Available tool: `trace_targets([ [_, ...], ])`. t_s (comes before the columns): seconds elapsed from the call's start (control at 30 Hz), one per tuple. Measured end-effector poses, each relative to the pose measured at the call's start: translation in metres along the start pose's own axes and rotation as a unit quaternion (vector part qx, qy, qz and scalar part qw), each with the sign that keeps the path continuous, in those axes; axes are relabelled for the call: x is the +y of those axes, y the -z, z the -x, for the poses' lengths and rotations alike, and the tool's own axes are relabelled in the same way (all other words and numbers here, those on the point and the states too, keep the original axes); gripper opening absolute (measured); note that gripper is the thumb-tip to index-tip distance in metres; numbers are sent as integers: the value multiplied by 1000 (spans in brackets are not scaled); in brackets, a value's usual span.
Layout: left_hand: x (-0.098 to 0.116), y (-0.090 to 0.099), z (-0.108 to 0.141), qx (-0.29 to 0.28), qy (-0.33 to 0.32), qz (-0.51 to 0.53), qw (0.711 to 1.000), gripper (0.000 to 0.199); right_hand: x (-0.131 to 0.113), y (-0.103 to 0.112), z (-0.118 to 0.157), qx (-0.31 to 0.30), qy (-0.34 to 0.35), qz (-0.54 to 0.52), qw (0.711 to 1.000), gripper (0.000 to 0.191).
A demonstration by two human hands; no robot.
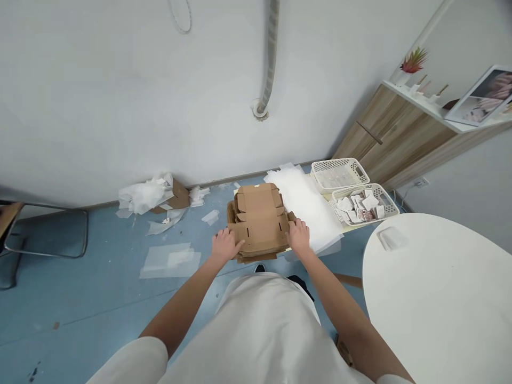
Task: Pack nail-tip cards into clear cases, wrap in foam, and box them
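Gripping near edge of flattened cardboard (pixel 260 218), your left hand (pixel 225 245) at left corner, right hand (pixel 298 235) at right. Cardboard lies stacked before you, just left of white sheets (pixel 306 205); baskets (pixel 366 205) farther right.

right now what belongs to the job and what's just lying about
Job: unfolded cardboard, left hand and right hand on it; probably the white sheets and filled basket.
Lying about, seemingly: crumpled wrapping, loose floor sheets, spiky plant.
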State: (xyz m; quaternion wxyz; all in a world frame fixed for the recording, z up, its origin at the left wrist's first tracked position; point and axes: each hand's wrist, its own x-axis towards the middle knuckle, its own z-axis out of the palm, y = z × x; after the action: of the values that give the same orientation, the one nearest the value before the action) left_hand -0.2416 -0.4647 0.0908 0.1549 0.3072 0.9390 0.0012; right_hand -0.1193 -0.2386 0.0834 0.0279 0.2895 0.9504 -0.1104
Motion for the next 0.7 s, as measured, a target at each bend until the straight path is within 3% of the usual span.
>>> trace_targets([
  [0.13,-3,4,2,11,-14,29,999,53,-5,1,-10,-31,-37,7,999,18],
  [0.27,15,11,5,38,-91,72,993,59,-1,8,-19,-32,-117,-148,981,19],
  [0.43,43,4,4,47,-187,117,974,47,4,18,-23,19,-174,-385,906,23],
  [0.57,50,-2,-1,46,-219,90,971,28,1,27,-16,-11,-199,-508,838,30],
  [0.7,46,-2,-3,54,-236,91,966,32,-2,39,-1,-20,-155,-592,790,61],
])
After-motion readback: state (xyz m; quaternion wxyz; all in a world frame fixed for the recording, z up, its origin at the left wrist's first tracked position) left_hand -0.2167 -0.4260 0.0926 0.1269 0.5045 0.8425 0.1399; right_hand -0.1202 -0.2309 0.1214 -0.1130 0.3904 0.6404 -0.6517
